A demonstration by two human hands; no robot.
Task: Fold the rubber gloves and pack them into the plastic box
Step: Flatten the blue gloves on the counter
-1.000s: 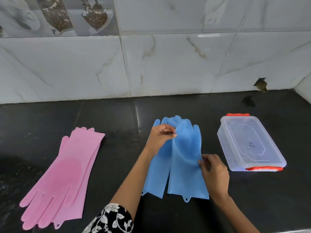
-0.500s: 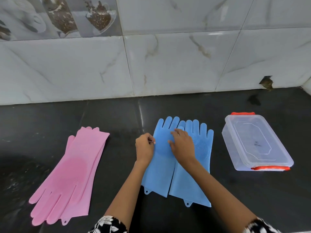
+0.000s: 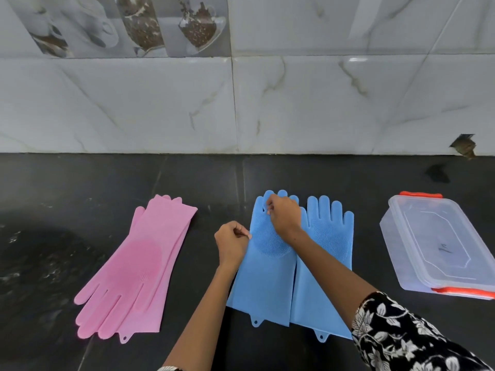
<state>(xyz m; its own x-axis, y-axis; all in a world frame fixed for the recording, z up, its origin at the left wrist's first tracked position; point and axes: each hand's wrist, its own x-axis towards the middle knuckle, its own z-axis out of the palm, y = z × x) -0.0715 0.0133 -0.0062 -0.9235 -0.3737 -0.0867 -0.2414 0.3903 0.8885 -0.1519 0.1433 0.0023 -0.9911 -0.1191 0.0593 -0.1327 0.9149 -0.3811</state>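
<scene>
Two blue rubber gloves (image 3: 294, 263) lay flat side by side on the dark table (image 3: 80, 196), fingers toward the wall and cuffs toward the person, their inner edges touching or slightly overlapping. Each showed a round patch of bristles on the palm and a small hanging tab at the cuff. Well to their left, a pair of pink rubber gloves (image 3: 139, 269) lay stacked one on the other, turned the other way and slanted. To the right of the blue pair stood the clear plastic box (image 3: 439, 247), its lid on, with orange clips at both ends.
</scene>
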